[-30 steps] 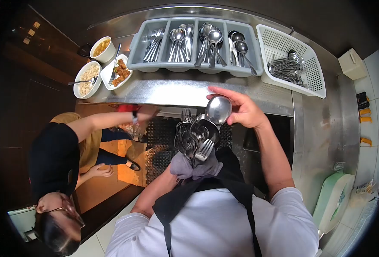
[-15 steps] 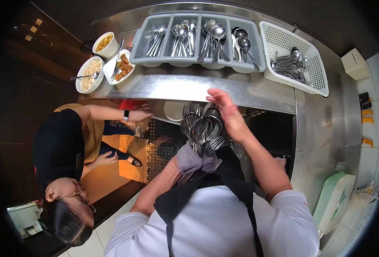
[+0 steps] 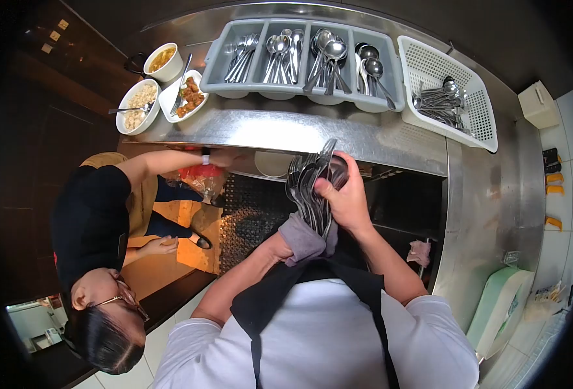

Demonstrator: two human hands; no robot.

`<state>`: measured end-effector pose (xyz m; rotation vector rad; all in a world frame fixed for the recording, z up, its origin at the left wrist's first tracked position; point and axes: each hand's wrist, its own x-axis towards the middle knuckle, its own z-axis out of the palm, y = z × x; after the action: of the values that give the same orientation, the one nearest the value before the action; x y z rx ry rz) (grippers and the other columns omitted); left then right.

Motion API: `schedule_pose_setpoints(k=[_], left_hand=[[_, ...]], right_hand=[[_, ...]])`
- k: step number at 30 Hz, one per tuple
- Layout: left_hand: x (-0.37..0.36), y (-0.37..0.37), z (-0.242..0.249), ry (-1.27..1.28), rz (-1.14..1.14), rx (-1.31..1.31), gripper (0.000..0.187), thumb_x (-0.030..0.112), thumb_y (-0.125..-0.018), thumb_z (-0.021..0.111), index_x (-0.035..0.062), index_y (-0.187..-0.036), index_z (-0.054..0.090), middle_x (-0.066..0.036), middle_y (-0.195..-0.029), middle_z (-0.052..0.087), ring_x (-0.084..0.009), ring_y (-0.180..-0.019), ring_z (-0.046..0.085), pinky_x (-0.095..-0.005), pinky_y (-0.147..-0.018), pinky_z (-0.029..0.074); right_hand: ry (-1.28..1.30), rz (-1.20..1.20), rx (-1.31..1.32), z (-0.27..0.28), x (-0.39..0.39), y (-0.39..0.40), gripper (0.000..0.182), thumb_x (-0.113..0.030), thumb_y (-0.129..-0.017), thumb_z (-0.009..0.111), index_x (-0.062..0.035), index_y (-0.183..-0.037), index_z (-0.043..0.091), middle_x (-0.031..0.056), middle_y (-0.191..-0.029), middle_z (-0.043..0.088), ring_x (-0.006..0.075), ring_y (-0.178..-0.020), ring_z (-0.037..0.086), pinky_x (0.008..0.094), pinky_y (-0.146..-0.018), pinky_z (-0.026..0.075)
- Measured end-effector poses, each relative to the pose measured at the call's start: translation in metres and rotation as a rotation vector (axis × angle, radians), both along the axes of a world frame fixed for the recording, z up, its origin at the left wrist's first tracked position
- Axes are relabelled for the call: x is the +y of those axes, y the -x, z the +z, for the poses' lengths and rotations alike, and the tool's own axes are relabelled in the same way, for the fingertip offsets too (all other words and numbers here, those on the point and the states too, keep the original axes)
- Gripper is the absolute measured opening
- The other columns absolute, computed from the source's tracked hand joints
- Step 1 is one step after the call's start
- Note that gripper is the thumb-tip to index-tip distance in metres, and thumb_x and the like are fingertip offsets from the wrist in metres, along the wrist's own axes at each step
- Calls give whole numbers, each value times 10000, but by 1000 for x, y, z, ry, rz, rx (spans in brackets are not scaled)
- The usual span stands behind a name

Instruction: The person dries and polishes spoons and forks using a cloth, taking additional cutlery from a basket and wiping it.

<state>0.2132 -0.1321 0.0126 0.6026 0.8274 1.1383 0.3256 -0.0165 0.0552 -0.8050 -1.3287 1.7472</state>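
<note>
A bundle of metal cutlery [image 3: 306, 181], spoons and forks, stands upright in front of my apron. My left hand [image 3: 282, 247] is closed around the handles through a grey-purple cloth [image 3: 304, 241], which hides most of its fingers. At the upper right of the bundle my right hand [image 3: 351, 202] is closed, its thumb pressed against the spoon heads and its fingers behind them. One piece sticks up above the others, close to the counter's front edge.
On the steel counter [image 3: 254, 129] stand a grey divided bin [image 3: 234, 93] of sorted cutlery and a white basket [image 3: 479, 136] with more. Bowls of rice [image 3: 134, 120] and soup [image 3: 163, 59] and a plate of food [image 3: 189, 97] sit left. A co-worker [image 3: 92, 214] reaches under the counter.
My right hand has gone from open beside the bundle to closed on its upper part. The bundle is gathered tighter. The co-worker's arm has reached farther right.
</note>
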Motion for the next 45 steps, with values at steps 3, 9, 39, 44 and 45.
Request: schedule_pose_setpoints(k=[3, 9, 39, 44, 45], left_hand=[[5, 6, 3, -30, -26, -81, 296, 46, -786, 692, 30, -1073, 621, -68, -957, 652, -151, -828, 618, -292, -725, 530], [10, 9, -2, -107, -32, 116, 319, 23, -776, 701, 34, -1085, 625, -62, -972, 657, -145, -864, 618, -284, -781, 526], [4, 12, 15, 9, -33, -129, 293, 76, -748, 736, 20, -1008, 614, -78, -883, 640, -168, -769, 599, -306, -715, 503], [-7, 10, -18, -91, -35, 108, 402, 82, -761, 734, 19, -1137, 606, -78, -1098, 631, -147, -981, 589, -298, -877, 485], [-7, 11, -17, -100, -72, 136, 421, 82, -764, 732, 20, -1159, 601, -75, -1135, 624, -141, -1016, 580, -294, -904, 476]], right_hand=[[-57, 3, 66, 2, -2, 2, 674, -158, -786, 764, 2, -1296, 353, 66, -1027, 602, 115, -940, 573, 281, -871, 452], [-40, -63, -38, -2, -4, 6, 455, -34, -881, 590, 12, -1280, 378, 90, -1115, 559, 113, -1005, 547, 272, -887, 436], [-240, 36, -265, 8, 12, 0, 856, -388, -626, 869, 2, -1266, 454, 130, -1215, 536, 212, -1132, 505, 341, -991, 374], [-245, -9, -237, 3, 10, -3, 489, -251, -661, 859, -14, -999, 596, 93, -1085, 600, 163, -1020, 559, 318, -945, 410], [-245, -17, -231, 3, 9, -4, 480, -243, -676, 849, -13, -1014, 597, 107, -1116, 597, 174, -1047, 555, 323, -954, 404]])
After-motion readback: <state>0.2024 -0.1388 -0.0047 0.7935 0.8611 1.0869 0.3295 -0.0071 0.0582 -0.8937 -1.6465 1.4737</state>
